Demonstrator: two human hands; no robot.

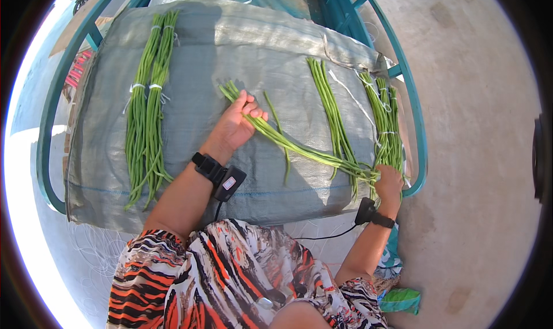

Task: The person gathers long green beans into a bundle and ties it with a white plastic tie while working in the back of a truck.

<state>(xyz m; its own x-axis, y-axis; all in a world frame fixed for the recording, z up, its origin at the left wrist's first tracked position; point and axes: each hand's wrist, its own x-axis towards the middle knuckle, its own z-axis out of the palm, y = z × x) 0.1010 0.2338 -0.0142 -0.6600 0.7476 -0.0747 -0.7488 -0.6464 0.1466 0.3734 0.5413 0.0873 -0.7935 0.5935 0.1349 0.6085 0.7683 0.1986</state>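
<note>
Several long green beans stretch slantwise between my two hands above the grey woven sheet. My left hand is closed round their upper end, the tips sticking out past the fingers. At the right edge of the sheet, my right hand is closed on the other end. One loose bean lies just right of my left hand. Beyond it rests an untied bunch of long beans, partly under the held ones. Tied bunches of long beans lie beside my right hand, partly hidden by it.
Two bunches of beans bound with white ties lie at the left. A white strip lies near the right bunches. Teal metal rails border the sheet on both sides. A green bag is on the floor at lower right.
</note>
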